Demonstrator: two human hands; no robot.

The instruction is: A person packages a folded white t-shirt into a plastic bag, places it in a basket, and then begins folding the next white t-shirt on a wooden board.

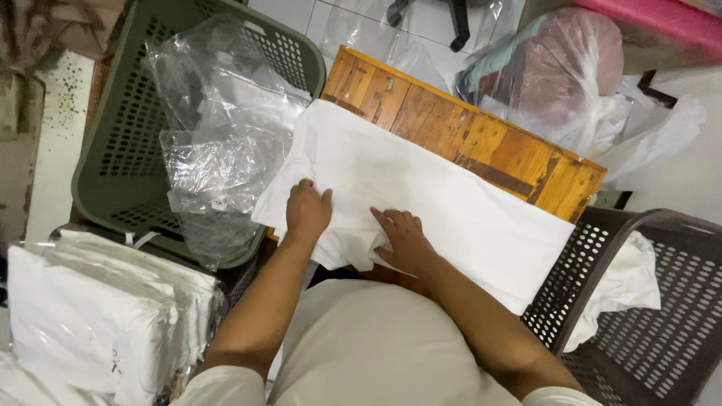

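Note:
A white cloth garment lies spread over a small wooden table. My left hand presses on the cloth's near left corner, with its fingers curled over the edge. My right hand rests beside it on the near edge, fingers bent and pinching a fold of the same cloth. Both hands are close together at the side of the table nearest me.
A green perforated basket at the left holds crumpled clear plastic bags. A dark brown basket at the right holds white cloth. Bagged white garments are stacked at lower left. A plastic sack of fabric sits behind the table.

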